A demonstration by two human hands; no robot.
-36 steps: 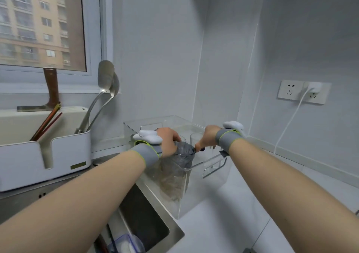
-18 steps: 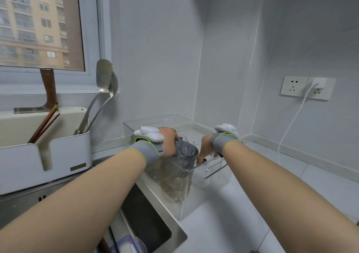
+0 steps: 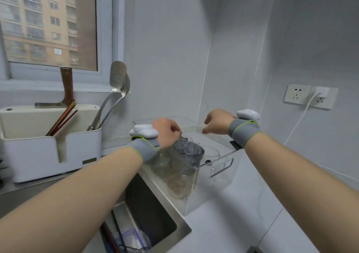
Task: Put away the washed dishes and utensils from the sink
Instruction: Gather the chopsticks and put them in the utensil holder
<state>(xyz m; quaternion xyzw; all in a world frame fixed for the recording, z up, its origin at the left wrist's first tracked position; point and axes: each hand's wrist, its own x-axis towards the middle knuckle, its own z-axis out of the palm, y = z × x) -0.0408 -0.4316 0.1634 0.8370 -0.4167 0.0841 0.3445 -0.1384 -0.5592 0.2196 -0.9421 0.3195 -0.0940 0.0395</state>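
A clear plastic bin (image 3: 223,177) stands on the white counter right of the sink (image 3: 174,200). Inside it stands a smoky grey glass (image 3: 187,155), with clear glasses (image 3: 210,152) beside and behind it. My left hand (image 3: 166,132) is curled over the grey glass's near-left rim and holds it there. Above the bin's far right side hovers my right hand (image 3: 214,121), fingers loosely spread and holding nothing. Down in the sink lie a clear container (image 3: 134,239) and dark sticks (image 3: 109,233).
A white utensil holder (image 3: 48,153) left of the sink carries chopsticks (image 3: 62,119), two metal ladles (image 3: 118,81) and a cleaver (image 3: 67,89). On the right wall a socket holds a white charger (image 3: 321,94) with its cable hanging down.
My right hand has let go of the bin's front edge and risen above it. The grey glass sits in the bin with my left hand still at its rim.
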